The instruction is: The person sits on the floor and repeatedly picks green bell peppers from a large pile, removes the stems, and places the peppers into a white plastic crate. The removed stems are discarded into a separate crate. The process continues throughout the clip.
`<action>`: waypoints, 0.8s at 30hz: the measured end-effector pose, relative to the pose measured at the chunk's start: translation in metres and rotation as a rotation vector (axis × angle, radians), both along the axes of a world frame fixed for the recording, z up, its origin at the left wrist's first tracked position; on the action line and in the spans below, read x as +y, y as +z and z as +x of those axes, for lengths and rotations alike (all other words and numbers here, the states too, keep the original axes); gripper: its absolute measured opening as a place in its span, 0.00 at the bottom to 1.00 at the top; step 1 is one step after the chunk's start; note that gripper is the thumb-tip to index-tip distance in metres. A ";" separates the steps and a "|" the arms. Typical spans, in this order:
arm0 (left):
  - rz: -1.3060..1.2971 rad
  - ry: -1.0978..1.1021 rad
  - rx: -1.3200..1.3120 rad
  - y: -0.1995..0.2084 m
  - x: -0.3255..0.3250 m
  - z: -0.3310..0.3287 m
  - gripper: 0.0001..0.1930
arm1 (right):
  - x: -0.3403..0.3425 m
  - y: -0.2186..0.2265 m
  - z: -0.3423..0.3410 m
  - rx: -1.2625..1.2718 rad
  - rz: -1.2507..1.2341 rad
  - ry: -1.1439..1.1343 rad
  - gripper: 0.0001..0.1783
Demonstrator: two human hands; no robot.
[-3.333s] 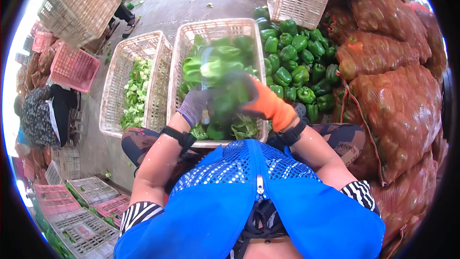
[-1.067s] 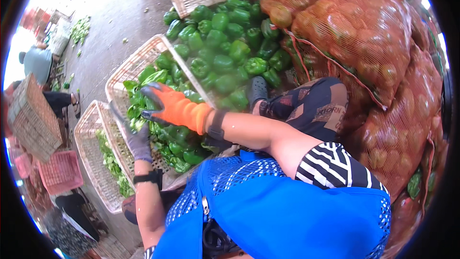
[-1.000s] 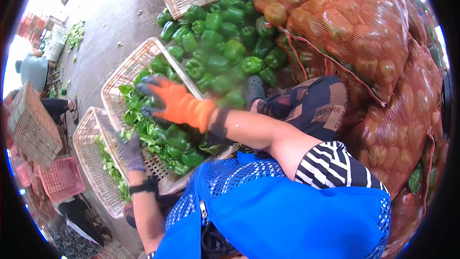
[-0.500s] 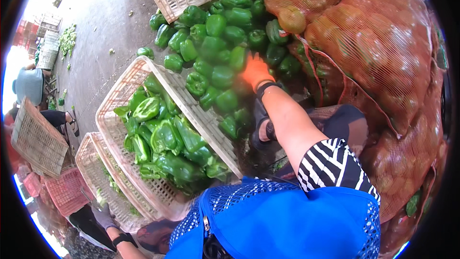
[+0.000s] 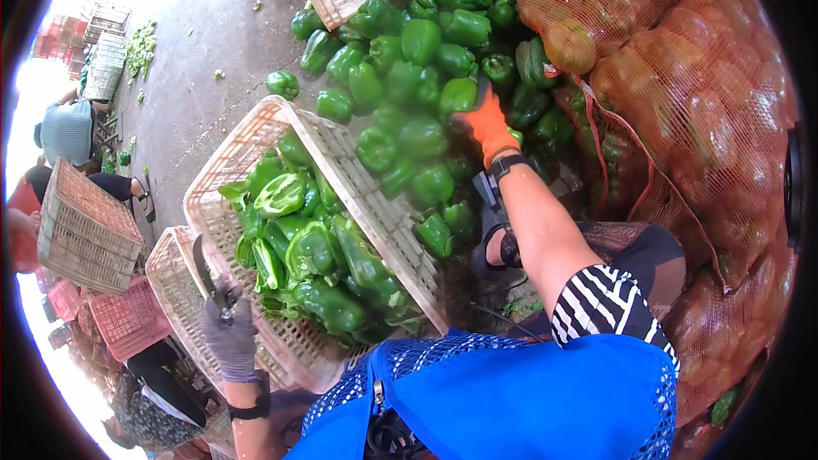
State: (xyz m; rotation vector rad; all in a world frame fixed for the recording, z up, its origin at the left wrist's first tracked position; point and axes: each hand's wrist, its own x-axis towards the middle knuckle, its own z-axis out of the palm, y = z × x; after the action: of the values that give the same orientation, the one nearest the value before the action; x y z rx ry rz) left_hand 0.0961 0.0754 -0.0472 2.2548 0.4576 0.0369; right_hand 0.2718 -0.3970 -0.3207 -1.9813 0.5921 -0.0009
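Touching the right hand's fingers (image 5: 485, 95) on their left: a green pepper (image 5: 457, 96).

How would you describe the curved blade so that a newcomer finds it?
Find the pale crate of green peppers, left of centre. Beside its lower-left edge is the left hand, gloved in purplish grey. The curved blade points up from it: a slim, solid grey arc among latticed crates.

Bulging red mesh sacks (image 5: 682, 111) are piled along the right, a red cord (image 5: 654, 172) running down one; at far left a tan crate (image 5: 89, 230) stands tilted near a pink crate (image 5: 129, 319); beyond, a person in a striped top (image 5: 66, 132) bends near leaf scraps (image 5: 141, 49) strewn on grey floor (image 5: 200, 51).
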 end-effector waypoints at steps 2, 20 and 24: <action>0.092 -0.129 0.012 0.019 -0.041 0.011 0.24 | 0.000 0.016 -0.006 -0.218 0.641 -0.054 0.42; 0.386 -0.452 -0.433 0.081 -0.116 -0.010 0.24 | 0.181 0.289 -0.123 -0.701 0.916 0.694 0.29; 0.339 -0.264 -0.302 0.081 -0.109 -0.026 0.34 | 0.199 0.307 -0.149 -0.619 0.760 0.746 0.28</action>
State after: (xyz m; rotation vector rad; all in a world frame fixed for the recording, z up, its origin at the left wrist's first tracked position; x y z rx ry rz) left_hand 0.0696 -0.0340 0.0339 2.5660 -0.0125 0.3358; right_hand 0.1233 -0.1978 -0.0135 -1.2434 -0.5087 0.0595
